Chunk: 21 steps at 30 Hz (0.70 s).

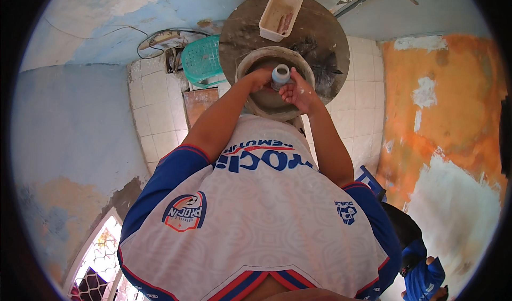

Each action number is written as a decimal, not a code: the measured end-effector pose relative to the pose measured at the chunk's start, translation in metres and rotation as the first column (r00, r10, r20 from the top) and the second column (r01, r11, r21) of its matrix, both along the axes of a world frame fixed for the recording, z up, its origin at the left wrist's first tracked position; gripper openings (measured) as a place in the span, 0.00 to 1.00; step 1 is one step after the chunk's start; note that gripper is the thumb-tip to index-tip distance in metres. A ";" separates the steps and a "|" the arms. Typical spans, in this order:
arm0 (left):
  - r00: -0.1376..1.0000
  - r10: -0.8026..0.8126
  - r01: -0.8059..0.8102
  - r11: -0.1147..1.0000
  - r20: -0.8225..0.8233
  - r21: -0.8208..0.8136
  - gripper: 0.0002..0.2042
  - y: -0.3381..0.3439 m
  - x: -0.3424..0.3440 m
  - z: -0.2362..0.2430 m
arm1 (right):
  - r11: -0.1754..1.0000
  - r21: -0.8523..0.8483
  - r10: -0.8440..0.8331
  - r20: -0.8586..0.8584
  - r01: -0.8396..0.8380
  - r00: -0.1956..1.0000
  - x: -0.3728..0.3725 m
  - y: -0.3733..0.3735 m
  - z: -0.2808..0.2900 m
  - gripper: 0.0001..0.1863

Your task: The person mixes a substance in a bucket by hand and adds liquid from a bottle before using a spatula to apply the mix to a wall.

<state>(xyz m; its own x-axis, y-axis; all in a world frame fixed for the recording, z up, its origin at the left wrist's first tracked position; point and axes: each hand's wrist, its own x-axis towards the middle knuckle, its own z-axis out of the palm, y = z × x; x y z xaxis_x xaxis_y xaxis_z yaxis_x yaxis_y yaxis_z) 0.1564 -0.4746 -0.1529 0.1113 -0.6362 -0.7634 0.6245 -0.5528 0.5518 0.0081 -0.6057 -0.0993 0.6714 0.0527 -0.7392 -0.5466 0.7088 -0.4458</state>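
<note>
In front of my body, a small pale blue-and-white open-mouthed bottle (280, 75) stands upright between my hands, its round opening facing up. My left hand (260, 80) is closed against its left side, with most of the fingertips hidden. On the other side my right hand (299, 92) has its fingers curled in, the thumb side pressed to the bottle; pale smears mark the skin. Both hands are over a wide round basin (244, 69) with a crusted pale rim and greyish contents, partly covered by my hands.
A dark round table (234, 21) carries a white rectangular tub (269, 26) with a brownish piece inside and a crumpled black plastic bag (326, 69). To the left are a green plastic stool (200, 60) and loose cables (152, 37). Someone in blue (424, 274) is at lower right.
</note>
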 end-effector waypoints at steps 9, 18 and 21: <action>1.000 -0.014 0.013 1.000 -0.013 -0.024 0.18 -0.001 -0.002 -0.003 | 0.444 -0.890 0.262 0.020 -0.102 0.965 0.004 0.016 0.011 0.36; 0.927 0.221 -0.253 0.965 -0.304 -0.070 0.26 0.008 0.018 -0.013 | 0.426 -0.884 0.198 0.299 0.192 0.934 -0.006 0.032 0.001 0.34; 0.858 0.302 -0.359 0.931 -0.415 -0.064 0.27 0.008 0.022 0.002 | 0.449 -0.873 0.166 0.290 0.190 0.942 -0.012 0.032 0.003 0.34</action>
